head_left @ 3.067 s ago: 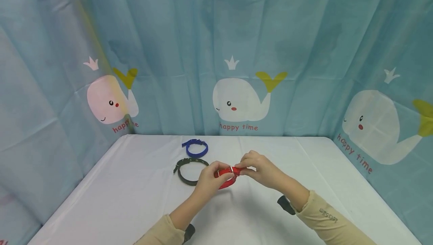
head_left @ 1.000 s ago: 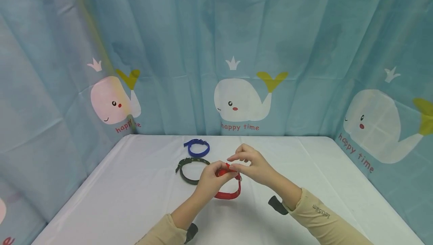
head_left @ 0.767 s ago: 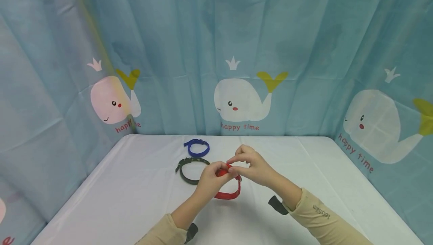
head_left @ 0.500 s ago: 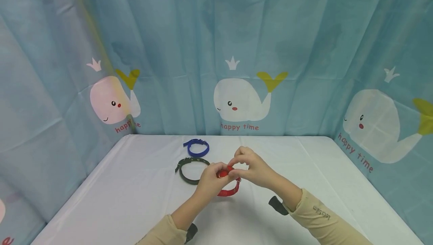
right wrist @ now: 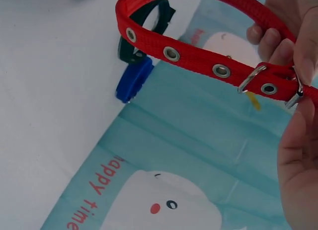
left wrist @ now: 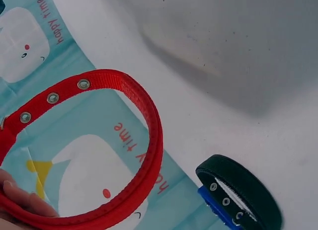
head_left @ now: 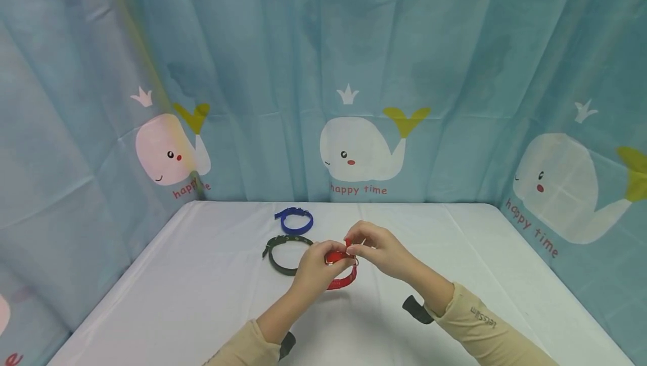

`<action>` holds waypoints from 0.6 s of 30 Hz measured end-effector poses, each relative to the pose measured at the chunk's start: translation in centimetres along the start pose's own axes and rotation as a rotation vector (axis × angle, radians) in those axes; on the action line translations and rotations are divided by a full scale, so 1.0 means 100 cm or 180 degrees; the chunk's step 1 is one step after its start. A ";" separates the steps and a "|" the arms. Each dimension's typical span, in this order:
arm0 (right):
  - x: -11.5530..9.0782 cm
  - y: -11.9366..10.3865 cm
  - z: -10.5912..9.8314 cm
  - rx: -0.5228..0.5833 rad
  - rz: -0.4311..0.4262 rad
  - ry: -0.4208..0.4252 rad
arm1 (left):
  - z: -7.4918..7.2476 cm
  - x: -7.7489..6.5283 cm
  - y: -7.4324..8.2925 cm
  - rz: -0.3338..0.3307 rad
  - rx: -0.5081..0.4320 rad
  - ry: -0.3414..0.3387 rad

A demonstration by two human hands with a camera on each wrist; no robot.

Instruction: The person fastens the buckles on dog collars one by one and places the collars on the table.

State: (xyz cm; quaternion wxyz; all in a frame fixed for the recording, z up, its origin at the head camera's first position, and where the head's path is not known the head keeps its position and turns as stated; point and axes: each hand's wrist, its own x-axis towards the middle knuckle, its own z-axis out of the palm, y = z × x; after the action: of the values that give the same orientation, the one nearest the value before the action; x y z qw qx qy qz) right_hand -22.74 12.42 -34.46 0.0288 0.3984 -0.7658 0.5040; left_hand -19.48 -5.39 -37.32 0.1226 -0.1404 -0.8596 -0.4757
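A red collar [head_left: 341,283] with metal eyelets is held up over the table, bent into a loop. My left hand [head_left: 317,268] grips it beside the buckle, thumb in front. My right hand [head_left: 380,249] pinches the short strap end that stands up at the buckle. In the right wrist view the strap passes through the metal buckle [right wrist: 295,93], and a metal keeper ring [right wrist: 252,80] sits around it near an eyelet. The right thumb lies right at the buckle. In the left wrist view the loop of the red collar [left wrist: 154,135] shows round and open.
A dark green collar [head_left: 277,268] lies looped on the white table [head_left: 202,298], left of my hands. Behind it rests a blue collar [head_left: 295,230], also looped. A blue whale-print curtain [head_left: 273,147] encloses the back and sides.
Three seconds ago the right hand held the strap out to the right; now it pinches the end upright at the buckle. The right fingers have closed on the strap end since one second ago.
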 end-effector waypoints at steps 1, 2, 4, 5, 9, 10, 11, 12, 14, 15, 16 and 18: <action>0.000 -0.001 0.000 0.0023 0.0007 0.0022 | 0.000 0.000 0.000 -0.0041 0.0022 -0.0027; 0.000 -0.001 0.000 0.0048 0.0004 0.0048 | 0.001 -0.001 0.000 -0.0091 0.0031 -0.0060; 0.001 -0.003 -0.001 0.0102 -0.0007 0.0086 | 0.001 -0.001 0.000 -0.0175 0.0010 -0.0113; 0.002 -0.004 -0.002 0.0133 -0.0012 0.0101 | 0.001 -0.001 0.000 -0.0215 -0.0005 -0.0126; 0.003 -0.005 -0.006 0.0239 0.0057 0.0160 | -0.001 -0.003 0.000 -0.0330 -0.0242 -0.0111; 0.003 -0.005 -0.007 0.0263 0.0082 0.0183 | -0.002 -0.003 -0.001 -0.0356 -0.0309 -0.0099; 0.002 -0.004 -0.008 0.0281 0.0115 0.0212 | -0.002 -0.003 -0.001 -0.0392 -0.0404 -0.0103; 0.001 -0.002 -0.009 0.0298 0.0139 0.0246 | -0.003 -0.004 -0.002 -0.0432 -0.0506 -0.0120; -0.001 0.001 -0.011 0.0341 0.0166 0.0301 | -0.004 -0.004 -0.003 -0.0542 -0.0712 -0.0165; -0.001 0.002 -0.012 0.0355 0.0164 0.0319 | -0.005 -0.004 -0.004 -0.0613 -0.0834 -0.0196; -0.002 0.004 -0.012 0.0356 0.0161 0.0329 | -0.005 -0.004 -0.004 -0.0697 -0.0954 -0.0222; -0.002 0.005 -0.012 0.0365 0.0147 0.0337 | -0.006 -0.003 -0.005 -0.0864 -0.1155 -0.0277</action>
State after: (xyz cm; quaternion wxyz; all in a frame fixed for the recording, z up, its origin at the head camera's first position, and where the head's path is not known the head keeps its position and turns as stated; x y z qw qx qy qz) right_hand -23.37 13.62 -34.36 0.0348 0.3544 -0.7421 0.5678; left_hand -19.32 -6.18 -37.54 -0.0070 -0.0636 -0.7754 -0.6282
